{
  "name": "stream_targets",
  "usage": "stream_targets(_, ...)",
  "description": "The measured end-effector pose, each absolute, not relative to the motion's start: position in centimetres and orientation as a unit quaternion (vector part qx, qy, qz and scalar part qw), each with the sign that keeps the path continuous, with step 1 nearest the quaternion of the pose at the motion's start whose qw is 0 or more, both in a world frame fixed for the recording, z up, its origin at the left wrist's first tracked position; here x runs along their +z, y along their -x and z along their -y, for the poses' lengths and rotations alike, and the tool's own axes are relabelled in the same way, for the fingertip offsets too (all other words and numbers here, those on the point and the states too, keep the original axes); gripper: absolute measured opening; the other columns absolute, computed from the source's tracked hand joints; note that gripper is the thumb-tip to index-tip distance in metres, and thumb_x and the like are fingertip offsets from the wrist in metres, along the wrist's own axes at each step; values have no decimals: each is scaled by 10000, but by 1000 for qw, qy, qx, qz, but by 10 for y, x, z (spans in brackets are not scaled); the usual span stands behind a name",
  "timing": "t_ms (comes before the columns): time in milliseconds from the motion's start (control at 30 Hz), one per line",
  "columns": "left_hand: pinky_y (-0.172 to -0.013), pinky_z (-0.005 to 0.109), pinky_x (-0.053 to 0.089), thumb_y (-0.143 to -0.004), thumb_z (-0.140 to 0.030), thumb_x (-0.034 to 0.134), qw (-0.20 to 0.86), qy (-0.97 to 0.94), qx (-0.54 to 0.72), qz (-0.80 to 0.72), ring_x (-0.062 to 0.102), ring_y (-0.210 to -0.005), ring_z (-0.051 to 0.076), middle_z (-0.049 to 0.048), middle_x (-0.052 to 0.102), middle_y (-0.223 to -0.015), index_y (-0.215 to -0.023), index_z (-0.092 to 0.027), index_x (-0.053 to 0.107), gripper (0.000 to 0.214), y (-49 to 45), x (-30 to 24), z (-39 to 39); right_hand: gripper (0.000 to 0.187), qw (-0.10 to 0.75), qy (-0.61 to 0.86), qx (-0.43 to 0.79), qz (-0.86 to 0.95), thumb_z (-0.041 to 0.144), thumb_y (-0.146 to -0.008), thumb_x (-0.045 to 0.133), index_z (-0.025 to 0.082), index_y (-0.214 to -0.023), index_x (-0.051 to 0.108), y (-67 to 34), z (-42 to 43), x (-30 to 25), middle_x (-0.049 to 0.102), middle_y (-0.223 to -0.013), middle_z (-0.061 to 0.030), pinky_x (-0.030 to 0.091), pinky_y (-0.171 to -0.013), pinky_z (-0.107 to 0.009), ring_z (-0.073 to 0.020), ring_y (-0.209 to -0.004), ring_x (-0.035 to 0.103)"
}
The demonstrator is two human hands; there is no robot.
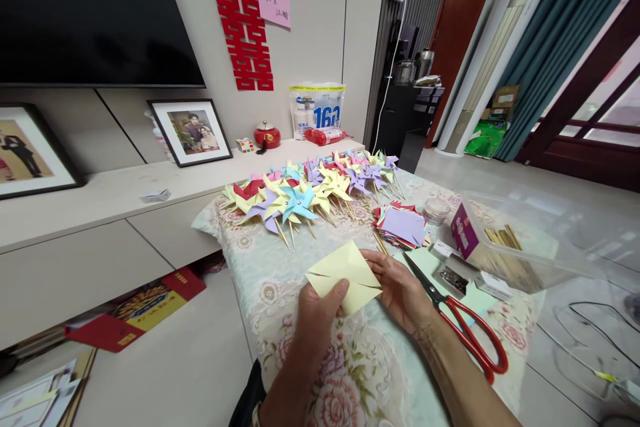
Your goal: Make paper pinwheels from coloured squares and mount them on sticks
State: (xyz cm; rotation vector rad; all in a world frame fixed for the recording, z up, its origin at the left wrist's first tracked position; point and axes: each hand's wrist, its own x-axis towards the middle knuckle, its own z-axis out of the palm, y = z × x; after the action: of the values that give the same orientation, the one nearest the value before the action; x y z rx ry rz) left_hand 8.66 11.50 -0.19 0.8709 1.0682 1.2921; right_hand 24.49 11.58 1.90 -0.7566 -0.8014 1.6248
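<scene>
A pale yellow paper square (350,265) with slits cut in from its corners is held up over the cloth-covered table. My left hand (320,303) pinches its near edge, thumb on top and fingers underneath. At the right edge, my right hand (403,290) holds the sheet with curved fingers, their tips partly hidden behind it. Red-handled scissors (450,307) lie just right of my right hand, blades partly apart. Beyond the hands rests a stack of coloured paper squares (403,225), purple on top. Many finished paper pinwheels (299,203) on sticks cover the table's far side.
On the right are a clear plastic bin (525,257) with wooden sticks, a small box of metal fasteners (454,278) and a round clear container (437,210). A floral tablecloth (340,393) covers the table. Behind it runs a white cabinet (115,193) with framed photos.
</scene>
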Motion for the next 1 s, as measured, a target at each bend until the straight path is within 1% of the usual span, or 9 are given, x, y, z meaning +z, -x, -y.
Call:
stream_targets(167, -502, 252, 451, -657, -303, 811, 600, -397, 516, -465, 540, -472, 150, -32, 579, -424, -740, -134, 765, 194, -85, 6, -113, 396, 542, 333, 685, 355, 403, -776, 782, 189, -1107, 742, -248, -114, 21, 786, -981, -89, 531, -749, -313, -214, -809, 714)
stream_targets(267, -554, 277, 500, -644, -321, 832, 634, -405, 486, -445, 618, -546, 181, 18, 698, -557, -789, -133, 779, 243, -85, 5, -112, 413, 520, 356, 678, 378, 318, -730, 826, 188, -1109, 727, -244, -112, 21, 793, -952, -81, 538, -711, -319, -211, -747, 723)
stream_targets(367, -535, 281, 499, -628, -372, 850, 660, -398, 470, -430, 625, -538, 180, 42, 743, -646, -836, -129, 774, 329, -86, 1, -112, 446, 510, 380, 672, 381, 261, -652, 864, 178, -1067, 722, -241, -112, 20, 797, -890, -67, 538, -642, -301, -195, -668, 711)
stream_targets(433, -516, 276, 486, -671, -444, 816, 675, -388, 479, -406, 612, -508, 171, 40, 727, -619, -830, -128, 760, 358, -86, -1, -112, 431, 523, 394, 661, 366, 248, -617, 871, 172, -1014, 723, -240, -113, 20, 797, -844, -59, 536, -610, -290, -188, -628, 702)
stream_targets(533, -449, 256, 418, -772, -579, 683, 684, -377, 495, -380, 584, -444, 157, 54, 705, -574, -784, -123, 735, 459, -83, -2, -114, 400, 573, 409, 626, 336, 252, -593, 873, 168, -955, 722, -239, -117, 21, 797, -821, -55, 545, -609, -290, -191, -620, 703)
stream_targets(667, -425, 253, 352, -772, -713, 564, 687, -363, 496, -387, 592, -407, 166, 90, 711, -570, -830, -81, 735, 657, -80, 2, -117, 408, 625, 411, 590, 305, 246, -575, 872, 172, -948, 724, -237, -120, 21, 802, -847, -55, 548, -595, -292, -200, -639, 704)
stream_targets(767, -457, 259, 368, -745, -727, 575, 692, -334, 511, -387, 610, -438, 171, 104, 728, -605, -851, -64, 730, 690, -81, 5, -117, 414, 638, 414, 582, 288, 237, -573, 862, 173, -957, 720, -236, -120, 19, 802, -846, -52, 545, -581, -302, -204, -627, 697)
stream_targets(867, -497, 266, 402, -754, -701, 587, 698, -287, 521, -399, 627, -477, 172, 111, 753, -669, -851, -78, 718, 644, -83, 8, -118, 413, 645, 424, 573, 275, 219, -555, 844, 168, -946, 718, -235, -121, 18, 799, -819, -48, 535, -573, -304, -205, -615, 687)
stream_targets(1000, -489, 257, 403, -745, -689, 612, 716, -280, 488, -414, 648, -554, 183, 128, 762, -722, -841, -83, 712, 621, -81, 13, -125, 393, 644, 441, 567, 262, 199, -546, 798, 164, -929, 718, -236, -122, 19, 795, -802, -44, 526, -589, -308, -206, -616, 680)
